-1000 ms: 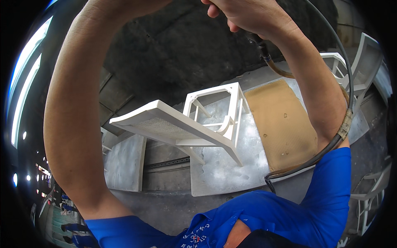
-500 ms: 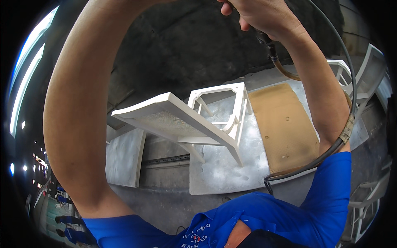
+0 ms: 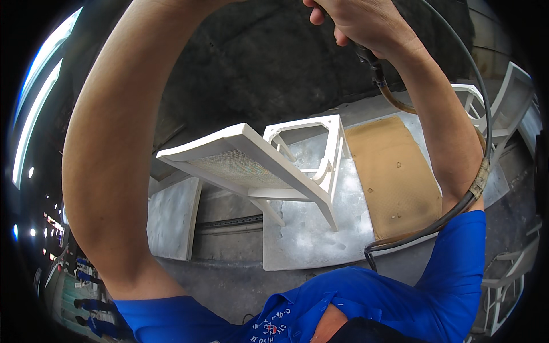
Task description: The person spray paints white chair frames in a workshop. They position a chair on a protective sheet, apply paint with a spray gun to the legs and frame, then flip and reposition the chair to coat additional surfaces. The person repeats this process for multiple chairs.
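My right hand [image 3: 372, 26] is closed round the dark handle of a spray gun [image 3: 364, 54] at the top edge. The gun's head lies outside the picture. A fitting and a brownish hose [image 3: 394, 102] run from the handle's lower end. My left forearm [image 3: 117, 114] reaches up past the top edge, so the left hand is out of sight. Below and between my arms, a white chair [image 3: 274, 163] stands on a paint-dusted board [image 3: 314, 246]. Its woven back leans toward the left, and its seat frame has an open middle.
A brown cardboard sheet [image 3: 394, 177] lies right of the chair. A dark hose [image 3: 423, 237] loops along my right arm. Other white chairs [image 3: 512, 106] stand at the right. Another board [image 3: 171, 220] lies at the left. Several people [image 3: 94, 314] appear far off at lower left.
My left forearm has shifted slightly right near the top. The chair's back has swung a little right, and its woven panel shows more clearly. My right hand has barely moved.
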A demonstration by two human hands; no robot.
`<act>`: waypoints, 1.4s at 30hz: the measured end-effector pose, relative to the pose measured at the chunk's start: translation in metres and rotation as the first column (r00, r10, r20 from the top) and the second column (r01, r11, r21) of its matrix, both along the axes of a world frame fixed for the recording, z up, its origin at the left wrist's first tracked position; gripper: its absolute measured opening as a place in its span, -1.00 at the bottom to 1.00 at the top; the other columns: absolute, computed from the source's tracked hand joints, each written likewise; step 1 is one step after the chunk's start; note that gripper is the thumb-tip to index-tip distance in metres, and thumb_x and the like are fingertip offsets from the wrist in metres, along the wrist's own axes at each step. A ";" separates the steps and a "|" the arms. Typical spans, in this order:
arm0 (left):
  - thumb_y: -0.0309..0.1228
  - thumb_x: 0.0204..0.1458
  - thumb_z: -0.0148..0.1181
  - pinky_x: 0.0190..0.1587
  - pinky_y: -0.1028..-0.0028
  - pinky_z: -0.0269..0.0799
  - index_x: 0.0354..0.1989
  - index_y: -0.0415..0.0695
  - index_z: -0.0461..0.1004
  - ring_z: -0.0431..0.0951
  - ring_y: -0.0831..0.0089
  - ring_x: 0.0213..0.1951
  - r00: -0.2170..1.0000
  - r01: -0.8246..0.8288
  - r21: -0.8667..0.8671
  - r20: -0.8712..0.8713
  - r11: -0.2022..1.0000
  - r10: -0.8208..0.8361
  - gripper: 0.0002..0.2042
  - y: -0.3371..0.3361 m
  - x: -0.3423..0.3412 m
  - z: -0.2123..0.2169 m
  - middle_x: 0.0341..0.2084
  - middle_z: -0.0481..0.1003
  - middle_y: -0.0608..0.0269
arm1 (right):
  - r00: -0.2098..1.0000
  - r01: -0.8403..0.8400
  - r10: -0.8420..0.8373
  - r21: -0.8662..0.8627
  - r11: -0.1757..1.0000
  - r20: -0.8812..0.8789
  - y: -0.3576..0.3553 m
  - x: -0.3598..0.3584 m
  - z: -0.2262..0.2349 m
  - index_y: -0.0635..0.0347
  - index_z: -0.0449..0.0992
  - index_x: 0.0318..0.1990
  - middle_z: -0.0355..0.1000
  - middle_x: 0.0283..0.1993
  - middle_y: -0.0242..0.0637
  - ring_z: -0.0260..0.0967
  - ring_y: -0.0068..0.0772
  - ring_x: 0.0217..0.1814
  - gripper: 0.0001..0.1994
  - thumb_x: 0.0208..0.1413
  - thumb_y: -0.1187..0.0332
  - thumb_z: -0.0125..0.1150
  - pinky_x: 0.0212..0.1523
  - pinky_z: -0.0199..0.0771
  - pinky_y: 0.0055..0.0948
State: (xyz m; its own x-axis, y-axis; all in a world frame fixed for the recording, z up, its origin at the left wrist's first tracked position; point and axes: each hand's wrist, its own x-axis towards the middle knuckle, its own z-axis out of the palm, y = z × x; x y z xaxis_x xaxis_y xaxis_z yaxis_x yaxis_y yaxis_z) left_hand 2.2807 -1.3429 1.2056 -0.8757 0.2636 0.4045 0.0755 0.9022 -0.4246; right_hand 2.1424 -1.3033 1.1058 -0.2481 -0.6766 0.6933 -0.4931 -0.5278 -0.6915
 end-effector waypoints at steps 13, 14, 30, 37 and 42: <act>-0.53 0.00 0.38 -0.13 0.33 0.60 -0.21 -0.13 0.74 0.67 0.28 -0.28 0.999 -0.026 -0.016 -0.035 1.000 0.026 -0.83 -0.003 0.007 -0.003 -0.33 0.67 0.14 | 1.000 0.006 -0.008 -0.094 0.996 -0.022 -0.007 0.011 -0.005 0.28 0.44 0.09 0.46 -0.32 -0.25 0.38 -0.56 -0.50 -0.60 0.41 0.08 0.15 -0.52 0.49 -0.50; -0.52 0.00 0.39 -0.12 0.33 0.60 -0.21 -0.14 0.74 0.67 0.28 -0.28 0.999 -0.018 -0.042 -0.028 0.999 0.016 -0.83 -0.003 0.011 -0.002 -0.33 0.67 0.13 | 0.999 -0.010 0.007 -0.108 0.994 -0.031 -0.007 0.012 -0.005 0.28 0.44 0.09 0.46 -0.32 -0.25 0.38 -0.56 -0.50 -0.61 0.41 0.09 0.14 -0.52 0.49 -0.50; -0.40 0.10 0.38 0.03 0.38 0.56 -0.02 -0.15 0.66 0.68 0.32 -0.09 0.974 -0.084 0.067 -0.203 0.994 0.096 -0.73 -0.055 0.069 0.007 -0.21 0.67 0.08 | 0.999 -0.023 0.027 -0.110 0.994 0.033 -0.020 0.041 -0.011 0.21 0.23 0.46 0.42 -0.21 -0.39 0.41 -0.62 -0.34 -0.46 0.43 0.21 0.12 -0.58 0.47 -0.62; -0.14 0.09 0.41 0.07 0.29 0.52 0.05 -0.23 0.60 0.65 0.22 -0.10 0.898 -0.252 0.444 -0.224 0.860 0.379 -0.54 -0.099 0.156 -0.094 -0.17 0.66 0.07 | 0.992 -0.094 0.098 -0.058 0.994 0.078 -0.040 0.021 -0.077 0.10 0.30 0.43 0.46 -0.20 -0.37 0.44 -0.68 -0.35 -0.47 0.40 0.13 0.18 -0.63 0.40 -0.69; 0.29 -0.05 0.33 0.24 -0.24 0.25 0.06 -0.11 0.56 0.58 0.08 -0.04 0.724 -0.544 0.408 -0.213 0.733 0.656 -0.28 -0.096 0.159 -0.213 -0.12 0.57 0.16 | 0.973 -0.212 0.187 0.205 0.956 0.133 -0.052 0.003 -0.176 -0.20 0.30 0.48 0.55 -0.05 -0.33 0.41 -0.65 -0.35 -0.43 0.36 0.13 0.24 -0.45 0.50 -0.57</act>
State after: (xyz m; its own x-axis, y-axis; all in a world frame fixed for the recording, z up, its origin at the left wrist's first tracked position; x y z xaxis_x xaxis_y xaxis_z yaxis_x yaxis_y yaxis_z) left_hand 2.4400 -1.4385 0.9930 -0.6062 -0.4534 0.6534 -0.6160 0.7874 -0.0251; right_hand 2.1458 -1.3557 0.9293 -0.1596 -0.8507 0.5009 -0.3064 -0.4396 -0.8443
